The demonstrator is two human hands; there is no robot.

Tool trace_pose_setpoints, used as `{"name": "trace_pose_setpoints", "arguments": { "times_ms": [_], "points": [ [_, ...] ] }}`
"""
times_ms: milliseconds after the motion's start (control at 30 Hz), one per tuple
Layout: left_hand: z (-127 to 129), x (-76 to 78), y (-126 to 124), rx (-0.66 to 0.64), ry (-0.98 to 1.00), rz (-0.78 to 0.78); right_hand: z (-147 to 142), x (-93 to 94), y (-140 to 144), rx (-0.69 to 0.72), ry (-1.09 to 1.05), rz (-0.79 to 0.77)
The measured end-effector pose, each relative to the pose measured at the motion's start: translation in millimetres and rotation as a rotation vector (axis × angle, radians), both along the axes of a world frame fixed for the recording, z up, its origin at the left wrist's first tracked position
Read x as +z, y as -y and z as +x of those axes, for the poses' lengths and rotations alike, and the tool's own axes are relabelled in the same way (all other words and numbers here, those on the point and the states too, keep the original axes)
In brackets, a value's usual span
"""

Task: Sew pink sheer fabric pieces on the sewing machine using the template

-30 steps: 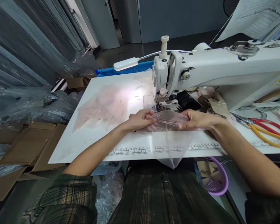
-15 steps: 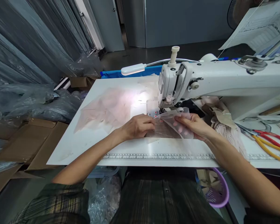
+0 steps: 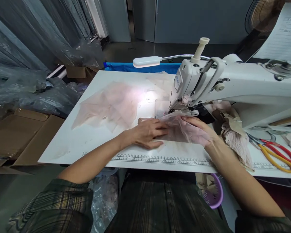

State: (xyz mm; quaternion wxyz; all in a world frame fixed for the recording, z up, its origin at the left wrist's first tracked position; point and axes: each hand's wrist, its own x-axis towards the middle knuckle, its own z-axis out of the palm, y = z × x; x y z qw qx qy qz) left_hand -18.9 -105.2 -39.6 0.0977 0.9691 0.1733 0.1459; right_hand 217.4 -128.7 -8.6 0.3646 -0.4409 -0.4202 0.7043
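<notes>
White desk [image 3: 70, 142] carrying a white sewing machine [image 3: 232, 87] at far right, its lamp [image 3: 146, 61] lighting the bed. A heap of sheer pink pieces [image 3: 106, 106] lies left of centre. Sheer fabric piece [image 3: 179, 129] sits just near of the needle (partly over the right fingers). Left hand [image 3: 147, 132] presses flat on its left edge, grip wide; right hand [image 3: 196, 131] lies under the piece, fingers spread. Scissors [image 3: 278, 155] rest at right.

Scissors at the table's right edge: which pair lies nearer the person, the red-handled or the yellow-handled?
The yellow-handled scissors: their loop lies closer to the front edge of the white table, while the red-handled scissors lie just behind them, toward the sewing machine.
</notes>
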Motion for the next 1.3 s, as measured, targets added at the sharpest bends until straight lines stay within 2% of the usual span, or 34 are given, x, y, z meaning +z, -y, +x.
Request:
{"name": "trace_pose_setpoints", "arguments": {
  "times_ms": [67, 167, 333, 467, 533, 600, 667, 733, 767, 833, 900, 1000, 1067, 1100, 1167, 1233, 1300],
  "points": [
    [3, -1.4, 6, -0.043, -0.009, -0.016, 1, 6.2, 0, 0.026, -0.109, -0.063],
    [3, -8.9, 3, 0.039, -0.01, -0.045, -7, 11.3, 0, 0.02, -0.207, -0.13],
    [-3, -17.6, -6, 0.142, 0.06, -0.119, -26, 8.1, -4, -0.002, -0.151, -0.146],
    [-4, -9.0, -7, 0.18, 0.15, -0.121, -38, 2.9, -5, -0.057, -0.116, -0.105],
    [-7, 0.1, -8, 0.312, 0.269, -0.158, -46, 2.3, -4, -0.058, -0.09, -0.059],
    [-13, 9.8, -11, 0.521, 0.42, -0.32, -57, 3.9, -3, -0.049, -0.081, -0.026],
    [-20, 17.4, -17, 0.69, 0.533, -0.608, -69, 7.4, -1, -0.009, -0.085, -0.028],
    [-27, 21.7, -23, 0.775, 0.568, -0.878, -79, 11.4, -1, 0.119, -0.047, -0.065],
    [-29, 22.7, -26, 0.796, 0.564, -0.957, -81, 13.1, -1, 0.208, -0.011, -0.083],
    [-32, 23.3, -27, 0.827, 0.529, -0.98, -79, 14.2, -4, 0.358, 0.081, -0.066],
    [-32, 23.3, -25, 0.846, 0.475, -0.902, -66, 10.9, -8, 0.388, 0.216, 0.088],
    [-29, 22.4, -20, 0.864, 0.418, -0.775, -39, -2.8, -12, 0.258, 0.576, 0.519],
    [-25, 20.5, -19, 0.876, 0.395, -0.695, -24, -15.2, -10, 0.159, 0.707, 0.835],
    [-23, 19.1, -20, 0.886, 0.38, -0.652, -20, -21.3, -7, 0.173, 0.706, 0.971],
    [-19, 16.0, -22, 0.906, 0.336, -0.563, -16, -32.1, -1, 0.29, 0.675, 1.173],
    [-14, 13.2, -25, 0.874, 0.276, -0.483, -17, -39.6, 7, 0.437, 0.69, 1.284],
    [-7, 11.5, -29, 0.761, 0.209, -0.423, -18, -43.9, 12, 0.511, 0.749, 1.339]
  ]
}}
